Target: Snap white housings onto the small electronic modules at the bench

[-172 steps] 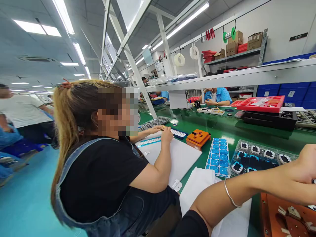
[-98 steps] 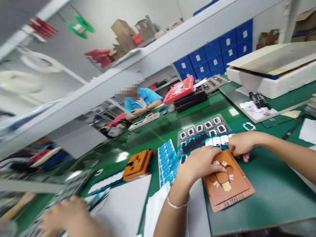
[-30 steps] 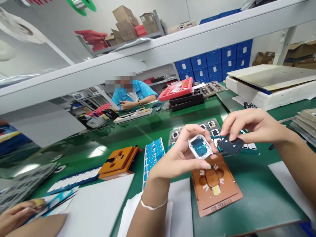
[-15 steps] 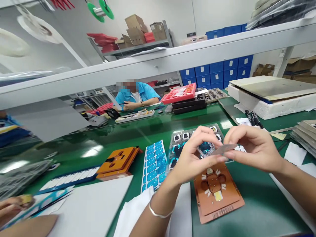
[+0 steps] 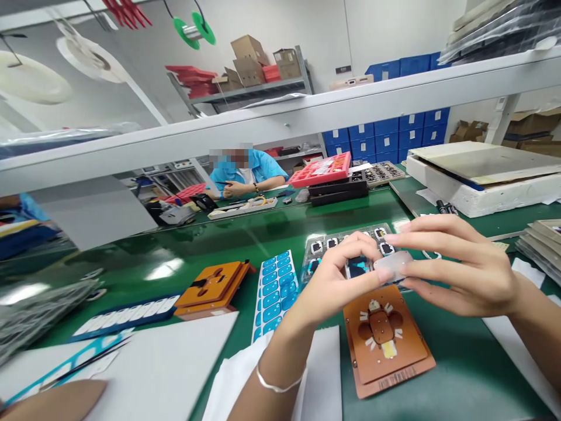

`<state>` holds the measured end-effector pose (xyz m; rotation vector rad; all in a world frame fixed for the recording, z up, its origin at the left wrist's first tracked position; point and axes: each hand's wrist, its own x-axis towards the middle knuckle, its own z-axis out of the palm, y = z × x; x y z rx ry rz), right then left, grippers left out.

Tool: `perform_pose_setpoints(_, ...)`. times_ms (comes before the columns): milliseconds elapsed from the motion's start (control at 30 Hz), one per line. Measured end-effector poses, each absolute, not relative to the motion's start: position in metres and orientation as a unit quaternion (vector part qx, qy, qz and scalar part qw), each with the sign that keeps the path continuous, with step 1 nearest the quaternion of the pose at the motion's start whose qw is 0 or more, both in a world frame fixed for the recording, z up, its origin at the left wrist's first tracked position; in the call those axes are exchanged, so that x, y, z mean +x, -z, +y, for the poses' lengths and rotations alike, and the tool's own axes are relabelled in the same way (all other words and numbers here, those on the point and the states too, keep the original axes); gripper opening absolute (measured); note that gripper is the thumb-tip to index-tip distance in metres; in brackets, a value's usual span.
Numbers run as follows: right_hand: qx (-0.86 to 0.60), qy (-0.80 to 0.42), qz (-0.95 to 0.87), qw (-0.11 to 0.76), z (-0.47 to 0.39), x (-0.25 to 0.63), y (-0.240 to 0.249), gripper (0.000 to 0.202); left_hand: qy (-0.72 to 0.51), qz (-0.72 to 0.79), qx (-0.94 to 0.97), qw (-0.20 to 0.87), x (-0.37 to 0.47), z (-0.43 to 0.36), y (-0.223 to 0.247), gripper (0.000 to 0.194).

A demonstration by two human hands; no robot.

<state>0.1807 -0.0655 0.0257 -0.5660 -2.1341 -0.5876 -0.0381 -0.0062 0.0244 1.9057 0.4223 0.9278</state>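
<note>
A small, flat, pale grey piece with rounded corners point(image 5: 397, 261) is raised over the bench. My left hand point(image 5: 333, 280) pinches its left end between thumb and fingers. At its right edge the fingertips of my right hand point(image 5: 468, 266) grip it, with the upper fingers stretched out over it. Below lies an orange-brown fixture plate point(image 5: 397, 374) with a rounded recess, white tabs and a yellow patch. Partly hidden by my hands, a clear plastic tray point(image 5: 307, 248) holds several white-framed black parts. A sheet of blue stickers point(image 5: 272, 295) lies left of it.
An orange block fixture point(image 5: 210, 286) and a dark strip with white pieces point(image 5: 127, 316) lie left. White foam with a metal sheet point(image 5: 482, 181) stands at right. A person in blue point(image 5: 252, 166) sits opposite. A white beam point(image 5: 263, 126) crosses above the bench.
The pale piece has turned from nearly edge-on to show its flat face. My right fingers have spread and shifted along its edge. The co-worker's hand at the far left has left view.
</note>
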Motion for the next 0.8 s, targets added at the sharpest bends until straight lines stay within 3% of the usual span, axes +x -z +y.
perform_pose_setpoints(133, -0.209, 0.295, -0.855, 0.373, -0.067, 0.184, -0.030, 0.007, -0.360, 0.172, 0.785, 0.473, -0.040, -0.008, -0.025, 0.011)
perform_pose_setpoints(367, -0.209, 0.301, -0.853, 0.372, -0.066, 0.180, -0.028, 0.006, -0.329, 0.180, 0.796, 0.476, -0.042, -0.011, -0.029, 0.011)
perform_pose_setpoints(467, -0.214, 0.320, -0.846, 0.368, -0.066, 0.181, -0.028, 0.010, -0.308, 0.205, 0.767, 0.525, -0.047, -0.010, -0.029, 0.018)
perform_pose_setpoints(600, -0.245, 0.359, -0.811, 0.392, -0.064, 0.183, -0.028, 0.018, -0.277, 0.201, 0.660, 0.669, -0.055, -0.009, -0.026, 0.026)
perform_pose_setpoints(700, -0.278, 0.335, -0.792, 0.428, -0.065, 0.181, -0.028, 0.015, -0.301, 0.191, 0.677, 0.643, -0.056, -0.009, -0.023, 0.029)
perform_pose_setpoints(800, -0.293, 0.280, -0.786, 0.466, -0.068, 0.177, -0.028, 0.015, -0.338, 0.163, 0.697, 0.611, -0.049, -0.011, -0.020, 0.045)
